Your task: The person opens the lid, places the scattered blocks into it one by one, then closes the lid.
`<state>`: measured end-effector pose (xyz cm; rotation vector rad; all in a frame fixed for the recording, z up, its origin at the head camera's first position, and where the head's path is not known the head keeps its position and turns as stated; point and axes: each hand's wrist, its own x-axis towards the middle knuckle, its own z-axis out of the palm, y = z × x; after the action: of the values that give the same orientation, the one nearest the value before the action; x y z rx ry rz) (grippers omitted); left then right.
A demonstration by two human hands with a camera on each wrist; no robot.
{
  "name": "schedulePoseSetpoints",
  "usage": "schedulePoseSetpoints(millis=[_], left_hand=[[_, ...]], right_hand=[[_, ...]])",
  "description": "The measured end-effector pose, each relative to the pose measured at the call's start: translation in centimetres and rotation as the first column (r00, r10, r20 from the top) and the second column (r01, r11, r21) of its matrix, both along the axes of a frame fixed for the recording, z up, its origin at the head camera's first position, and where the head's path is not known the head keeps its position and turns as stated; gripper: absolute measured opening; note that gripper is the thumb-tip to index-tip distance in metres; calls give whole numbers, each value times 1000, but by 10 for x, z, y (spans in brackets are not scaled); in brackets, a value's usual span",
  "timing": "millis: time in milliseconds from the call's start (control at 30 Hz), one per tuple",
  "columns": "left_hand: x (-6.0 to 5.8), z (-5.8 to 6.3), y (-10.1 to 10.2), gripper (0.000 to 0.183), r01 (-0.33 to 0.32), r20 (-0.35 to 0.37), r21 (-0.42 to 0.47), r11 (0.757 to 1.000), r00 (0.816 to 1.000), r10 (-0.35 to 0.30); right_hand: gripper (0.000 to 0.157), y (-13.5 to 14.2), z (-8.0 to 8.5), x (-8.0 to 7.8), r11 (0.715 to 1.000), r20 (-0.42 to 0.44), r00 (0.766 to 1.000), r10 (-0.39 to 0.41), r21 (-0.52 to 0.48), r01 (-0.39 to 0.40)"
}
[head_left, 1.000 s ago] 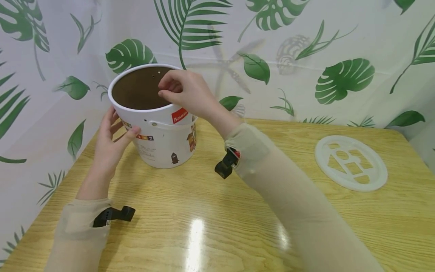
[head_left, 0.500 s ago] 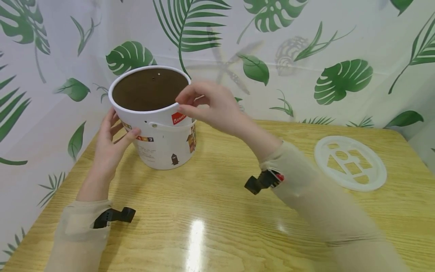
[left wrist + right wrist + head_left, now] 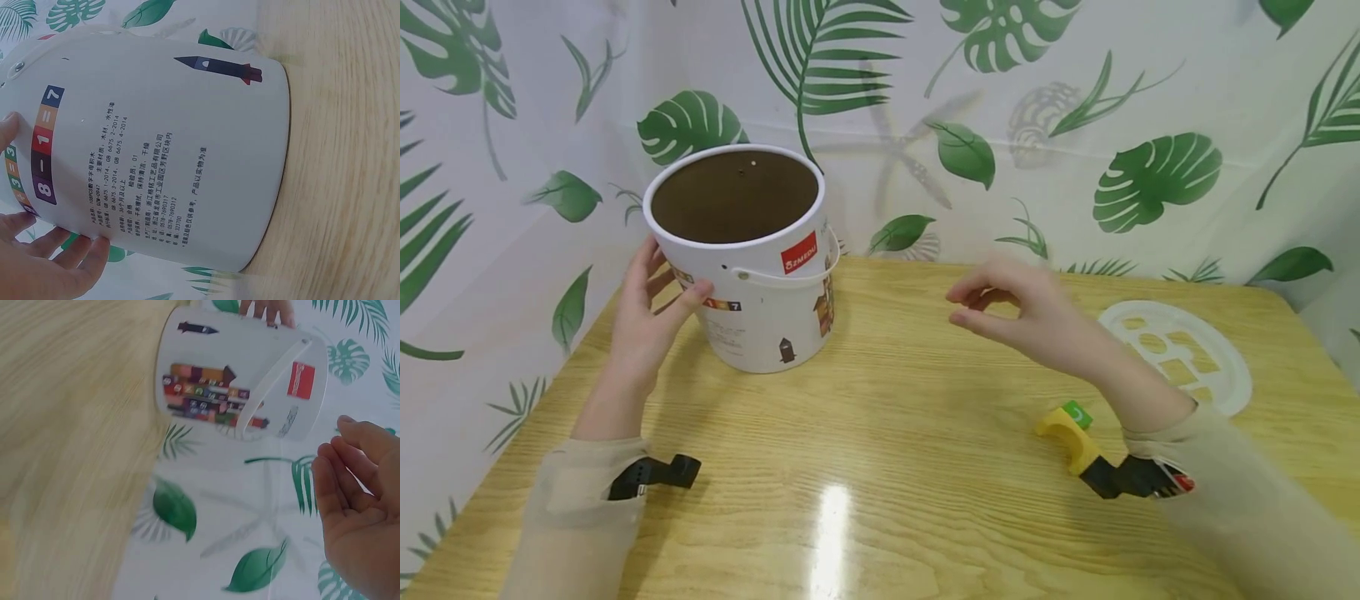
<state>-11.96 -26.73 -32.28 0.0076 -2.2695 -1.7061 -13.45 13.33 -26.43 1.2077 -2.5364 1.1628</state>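
At the back left of the wooden table a white bucket (image 3: 760,333), printed with coloured blocks, stands upright. Its top is uncovered, and its floor cannot be seen. My left hand (image 3: 647,337) holds its left side, thumb on the front wall and fingers around the far side; in the left wrist view the fingertips (image 3: 94,250) touch the wall. Over the table, right of the bucket, my right hand (image 3: 1030,317) hangs in the air with loosely bent fingers and nothing between them. Just below it lie a yellow arch-shaped block (image 3: 1066,433) and a green cube (image 3: 1078,414).
A round white lid (image 3: 1236,387) with shape cut-outs lies flat on the right of the table (image 3: 910,433), partly behind my right wrist. Leaf-patterned cloth (image 3: 1045,192) rises behind the table's back edge.
My right hand has moved from above the bucket's opening out to the right and down. The yellow block and green cube have come into view from behind that arm. My left hand stays on the bucket.
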Motion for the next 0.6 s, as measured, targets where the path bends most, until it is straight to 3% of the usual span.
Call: schedulePoseSetpoints(millis=[133, 267, 400, 500, 600], left_hand=[[0, 0, 0, 80, -2, 4, -2, 1000, 1000, 2], [0, 0, 1, 80, -6, 6, -3, 1000, 1000, 6], [0, 0, 1, 80, -8, 3, -3, 1000, 1000, 8], [1, 1, 1, 79, -5, -2, -2, 1000, 1000, 5], [1, 0, 1, 79, -3, -10, 4, 1000, 1000, 3]], right_hand=[[17, 29, -6, 9, 989, 31, 998, -57, 135, 53], [16, 54, -17, 15, 977, 68, 995, -75, 204, 59], [15, 75, -31, 18, 957, 156, 976, -152, 268, 106], [22, 89, -42, 19, 937, 191, 959, -208, 322, 139], [34, 100, -51, 19, 924, 184, 959, -217, 354, 141]])
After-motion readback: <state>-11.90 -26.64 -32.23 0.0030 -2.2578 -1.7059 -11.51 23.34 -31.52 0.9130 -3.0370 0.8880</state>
